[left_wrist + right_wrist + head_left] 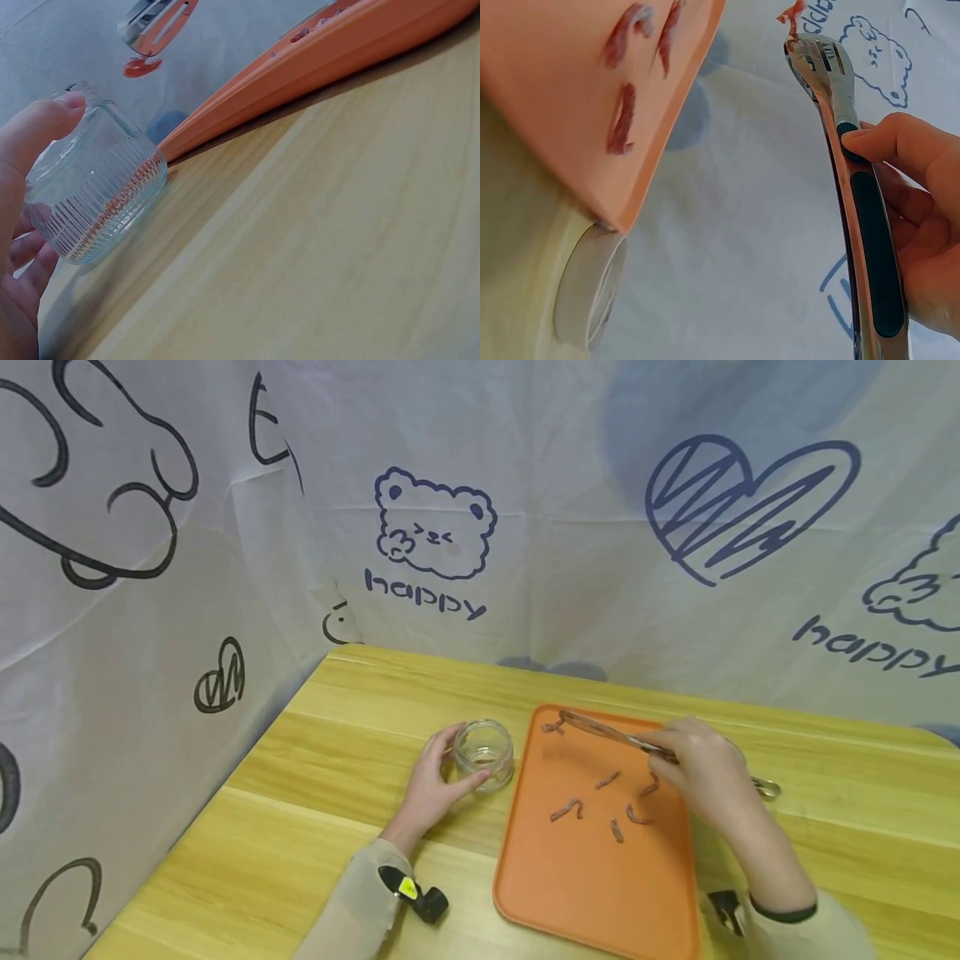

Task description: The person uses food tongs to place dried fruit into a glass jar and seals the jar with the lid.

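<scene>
My left hand (433, 787) grips a clear glass jar (483, 758) on the table, thumb on the near side and fingers round the far side. Ribbed walls of the jar (112, 195) show in the left wrist view. Metal tongs (840, 157) with dark grip pads are in my right hand (705, 772). At the tips of the tongs hangs a thin reddish strip, apparently meat (792, 15), above the far left corner of the orange tray (585, 885). Several similar strips (617, 829) lie scattered on the tray.
A wood-grain table (262, 827) carries everything, with the jar just left of the tray. White printed cloth (562, 568) hangs behind and to the left. A white round object (592, 285) shows by the tray's edge in the right wrist view.
</scene>
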Demonstrator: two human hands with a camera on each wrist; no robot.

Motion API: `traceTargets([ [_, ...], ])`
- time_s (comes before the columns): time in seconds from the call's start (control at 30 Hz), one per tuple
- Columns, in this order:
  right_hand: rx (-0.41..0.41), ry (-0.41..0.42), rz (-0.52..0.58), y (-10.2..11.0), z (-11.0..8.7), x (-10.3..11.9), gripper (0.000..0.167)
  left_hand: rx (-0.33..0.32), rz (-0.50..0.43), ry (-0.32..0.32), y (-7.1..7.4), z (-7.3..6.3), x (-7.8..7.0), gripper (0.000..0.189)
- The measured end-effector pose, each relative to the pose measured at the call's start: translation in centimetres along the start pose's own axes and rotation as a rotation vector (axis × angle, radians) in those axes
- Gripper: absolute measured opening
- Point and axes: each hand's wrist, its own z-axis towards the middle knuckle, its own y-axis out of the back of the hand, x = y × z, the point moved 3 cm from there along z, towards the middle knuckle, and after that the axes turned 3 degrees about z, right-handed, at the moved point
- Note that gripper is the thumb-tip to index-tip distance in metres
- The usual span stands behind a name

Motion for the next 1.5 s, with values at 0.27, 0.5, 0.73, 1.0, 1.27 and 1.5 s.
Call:
traceTargets([
  [0.27,-0.026,0.062,0.004,-0.2,0.8,1.5,0.020,0.001,-0.010,0.003,0.0,0.1,-0.2,0.076],
  [0.5,-0.044,0.103,0.076,-0.8,1.6,3.1,0.021,0.001,-0.018,0.004,0.0,0.1,0.0,0.077],
  [0.73,-0.012,0.130,0.064,-1.6,2.3,4.5,0.024,-0.002,-0.017,-0.009,-0.1,0.0,0.0,0.077],
  [1.0,0.037,0.149,0.045,-2.7,2.5,5.6,0.026,-0.005,-0.019,-0.006,-0.1,0.0,0.0,0.078],
  [1.27,0.048,0.171,0.035,-3.5,2.5,6.3,0.027,-0.006,-0.020,-0.001,0.0,0.0,0.0,0.077],
  [1.5,0.042,0.193,0.064,-3.8,2.6,6.5,0.025,-0.003,-0.015,0.003,0.0,0.0,-0.2,0.077],
])
